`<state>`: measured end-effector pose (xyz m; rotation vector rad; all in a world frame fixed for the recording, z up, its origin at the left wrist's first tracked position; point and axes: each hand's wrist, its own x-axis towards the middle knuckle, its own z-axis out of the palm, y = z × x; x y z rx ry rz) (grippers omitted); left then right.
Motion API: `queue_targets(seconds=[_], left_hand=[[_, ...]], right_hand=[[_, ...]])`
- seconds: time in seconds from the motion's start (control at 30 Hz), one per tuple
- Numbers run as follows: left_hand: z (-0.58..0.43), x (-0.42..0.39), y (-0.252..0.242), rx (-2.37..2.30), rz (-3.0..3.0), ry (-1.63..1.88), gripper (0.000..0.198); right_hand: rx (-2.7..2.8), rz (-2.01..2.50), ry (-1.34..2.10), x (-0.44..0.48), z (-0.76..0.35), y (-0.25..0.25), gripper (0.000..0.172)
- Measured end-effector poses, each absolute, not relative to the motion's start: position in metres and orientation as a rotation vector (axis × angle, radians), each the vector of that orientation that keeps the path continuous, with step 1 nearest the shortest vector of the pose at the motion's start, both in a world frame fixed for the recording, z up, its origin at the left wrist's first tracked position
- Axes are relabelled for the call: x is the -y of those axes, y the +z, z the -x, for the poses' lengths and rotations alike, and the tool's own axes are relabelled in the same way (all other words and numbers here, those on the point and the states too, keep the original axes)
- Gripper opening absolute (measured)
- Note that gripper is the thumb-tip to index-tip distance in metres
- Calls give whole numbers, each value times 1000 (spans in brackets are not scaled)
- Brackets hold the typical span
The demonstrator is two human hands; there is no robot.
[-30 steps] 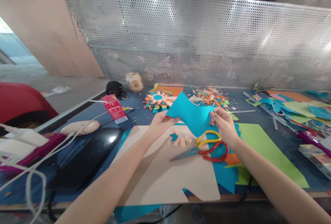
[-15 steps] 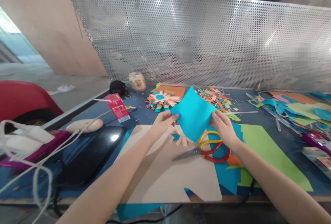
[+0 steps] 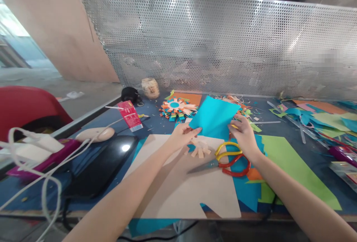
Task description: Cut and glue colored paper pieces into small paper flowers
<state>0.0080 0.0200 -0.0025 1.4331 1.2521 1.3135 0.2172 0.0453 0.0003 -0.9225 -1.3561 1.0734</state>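
Note:
Between my two hands a blue sheet of paper (image 3: 214, 117) is held up above the table. My left hand (image 3: 184, 136) pinches its lower left corner. At the right edge, the fingers of my right hand (image 3: 242, 132) are closed on the paper. Below lies a large beige sheet (image 3: 178, 186) with a notch cut in its front edge. Scissors (image 3: 223, 161) with yellow and red handles rest on it, blades pointing left. Near their tips is a small fringed beige paper piece (image 3: 201, 149). Farther back sits a layered fringed paper flower (image 3: 175, 108) with a blue centre.
A black phone (image 3: 103, 167), a beige computer mouse (image 3: 96, 134), a red carton (image 3: 130, 116) and a purple power strip (image 3: 41, 160) with white cables lie left. Green paper (image 3: 295, 171) and coloured scraps (image 3: 320, 117) lie right. A perforated metal panel (image 3: 223, 41) stands behind.
The blue paper has turned from a corner-up diamond to a flatter, tilted position. My right hand has shifted on its edge, with the fingers now lower on the right side.

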Motion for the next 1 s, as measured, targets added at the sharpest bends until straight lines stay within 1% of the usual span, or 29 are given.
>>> queue_targets(seconds=[0.1, 0.27, 0.4, 0.53, 0.6, 0.73, 0.8, 0.83, 0.9, 0.93, 1.0], left_hand=[[-12, -17, 0, -1203, -1466, 1290, 34], [-6, -20, 3, -1160, -1540, 1357, 33], [1, -24, 1, -1199, -1596, 1359, 40], [8, -27, 1, -1212, -1624, 1322, 29], [11, -28, 3, -1230, -1624, 1323, 29], [16, -32, 3, -1294, -1591, 1429, 31], [17, -34, 2, -1320, -1560, 1497, 31], [18, -35, 1, -1329, -1543, 1525, 30], [19, -37, 0, -1342, -1507, 1574, 29], [19, -38, 0, -1347, -1486, 1599, 28], [21, -39, -2, -1356, -1438, 1655, 27]], right_hand=[[1365, 965, 976, -53, -226, 3, 33], [1432, 971, 871, -55, -228, 3, 20], [1509, 979, 799, -54, -228, 3, 17], [1621, 962, 700, -55, -231, 9, 12], [1669, 957, 650, -57, -233, 13, 15], [1800, 988, 587, -55, -241, 19, 27], [1929, 1027, 578, -47, -247, 17, 27], [2016, 1043, 574, -41, -251, 15, 27], [2209, 1057, 568, -27, -257, 11, 32], [2462, 1063, 483, -20, -260, 10, 31], [2771, 1056, 287, -6, -261, 10, 30]])
